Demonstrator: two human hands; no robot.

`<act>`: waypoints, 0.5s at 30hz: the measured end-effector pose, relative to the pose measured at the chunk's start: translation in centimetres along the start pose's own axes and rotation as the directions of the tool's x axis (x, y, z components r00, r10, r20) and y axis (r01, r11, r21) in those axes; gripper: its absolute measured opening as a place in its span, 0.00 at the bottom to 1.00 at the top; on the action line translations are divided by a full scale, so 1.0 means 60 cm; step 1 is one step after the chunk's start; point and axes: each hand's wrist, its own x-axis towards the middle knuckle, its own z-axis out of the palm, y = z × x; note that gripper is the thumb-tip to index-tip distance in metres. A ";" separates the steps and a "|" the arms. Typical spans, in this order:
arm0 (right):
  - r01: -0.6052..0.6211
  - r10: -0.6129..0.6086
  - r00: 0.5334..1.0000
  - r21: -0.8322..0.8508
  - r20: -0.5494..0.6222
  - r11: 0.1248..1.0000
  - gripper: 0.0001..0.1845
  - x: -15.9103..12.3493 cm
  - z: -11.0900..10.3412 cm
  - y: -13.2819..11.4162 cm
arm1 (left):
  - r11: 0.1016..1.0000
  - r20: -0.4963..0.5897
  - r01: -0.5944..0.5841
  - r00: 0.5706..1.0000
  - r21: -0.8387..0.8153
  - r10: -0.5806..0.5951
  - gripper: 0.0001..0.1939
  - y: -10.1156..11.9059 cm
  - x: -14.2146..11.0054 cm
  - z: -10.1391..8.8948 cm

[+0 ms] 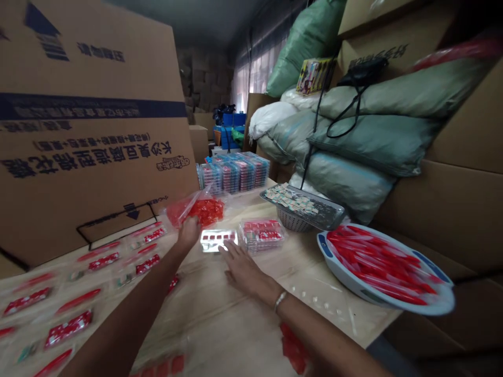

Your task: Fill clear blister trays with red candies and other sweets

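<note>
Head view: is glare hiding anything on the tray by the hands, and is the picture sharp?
In the head view, glare whitens the clear tray beside the right hand, washing out part of it; the window is bright, the far boxes dim; the wide lens makes the carton lean; the red item top right is blurred.

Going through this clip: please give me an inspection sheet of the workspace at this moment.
surface: pale wooden table.
job's things: clear plastic bag of red pieces; shiny silver tray with red cells; clear plastic box of red items.
clutter: red-and-white packets; white oval basin of red sticks; metal tray on grey basket.
grippers: bare left hand at the bag; open right hand, fingertips near the silver tray.
cables: black cable hanging over sacks.
surroundings: brown cardboard cartons; green woven sacks.
</note>
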 end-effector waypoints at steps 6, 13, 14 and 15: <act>-0.162 0.201 0.910 0.135 -0.364 0.977 0.19 -0.239 -0.034 0.024 | 0.987 0.056 0.065 0.996 0.147 -0.074 0.18 0.016 0.040 0.009; -0.258 0.265 0.962 0.102 -0.064 0.961 0.33 -0.319 0.065 -0.031 | 0.975 0.055 -0.027 0.998 0.223 0.015 0.12 0.048 0.026 -0.003; -0.258 0.266 0.963 0.127 -0.047 0.958 0.33 -0.306 0.071 -0.039 | 0.974 0.037 -0.046 0.999 0.222 0.039 0.12 0.054 0.015 -0.011; -0.252 0.260 0.965 0.154 -0.035 0.955 0.32 -0.292 0.073 -0.046 | 0.974 0.019 -0.068 0.998 0.218 0.065 0.11 0.061 0.000 -0.017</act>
